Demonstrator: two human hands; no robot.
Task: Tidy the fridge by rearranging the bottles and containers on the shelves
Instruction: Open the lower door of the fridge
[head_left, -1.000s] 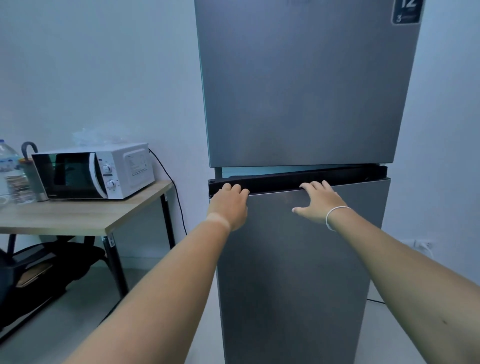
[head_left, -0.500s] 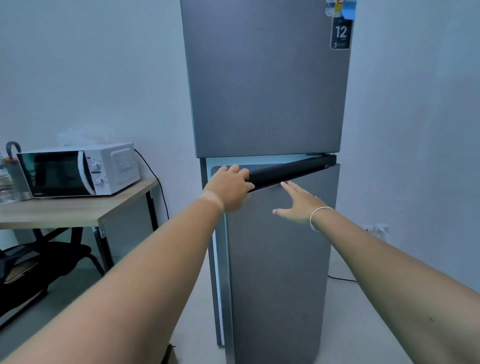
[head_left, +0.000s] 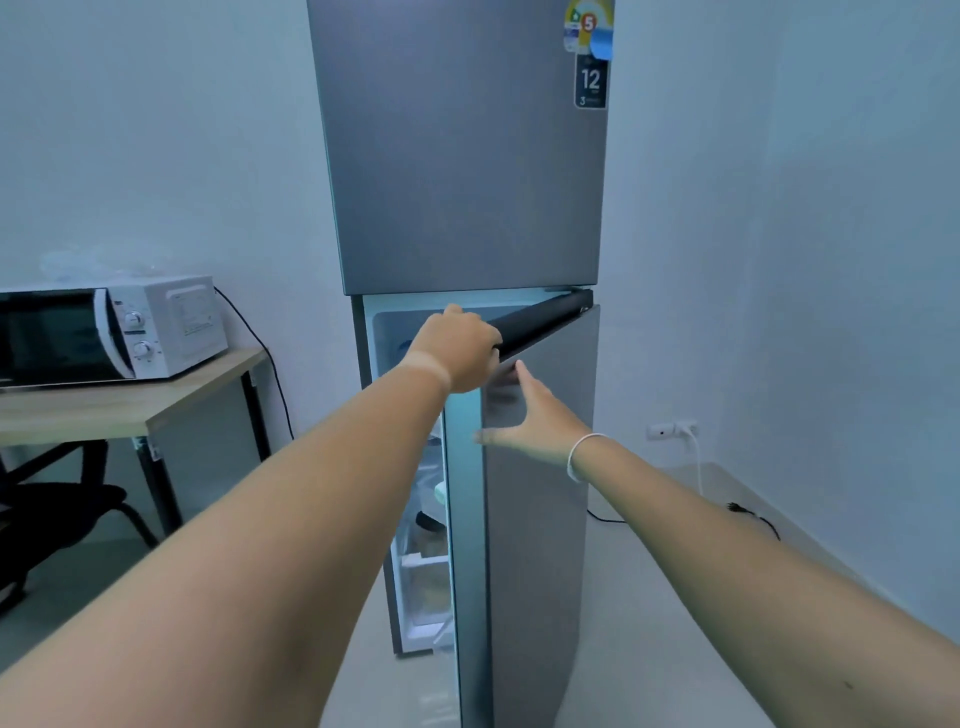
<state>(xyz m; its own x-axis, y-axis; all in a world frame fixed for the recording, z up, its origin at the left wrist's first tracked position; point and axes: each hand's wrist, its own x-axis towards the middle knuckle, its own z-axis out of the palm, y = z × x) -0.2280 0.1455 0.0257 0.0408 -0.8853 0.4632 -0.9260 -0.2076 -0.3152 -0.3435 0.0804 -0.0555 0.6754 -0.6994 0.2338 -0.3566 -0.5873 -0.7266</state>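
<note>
A tall grey two-door fridge (head_left: 457, 156) stands ahead against the wall. Its lower door (head_left: 540, 493) is swung partly out, hinged on the right. My left hand (head_left: 457, 348) is closed over the black handle strip (head_left: 545, 322) at the door's top left corner. My right hand (head_left: 535, 415) is spread flat, fingers apart, against the door's front face just below, with a white band on the wrist. Through the gap on the left I see a sliver of the lit interior (head_left: 426, 571) with shelves and dim containers that I cannot make out.
A white microwave (head_left: 114, 332) sits on a wooden table (head_left: 156, 395) to the left, with a black chair (head_left: 57, 514) under it. A wall socket with a white plug (head_left: 675, 431) and a cable on the floor lie to the right of the fridge.
The lower door has swung further out towards me, showing the interior. My left hand stays on the handle strip; my right hand has slid down the door face. My view has shifted right.
</note>
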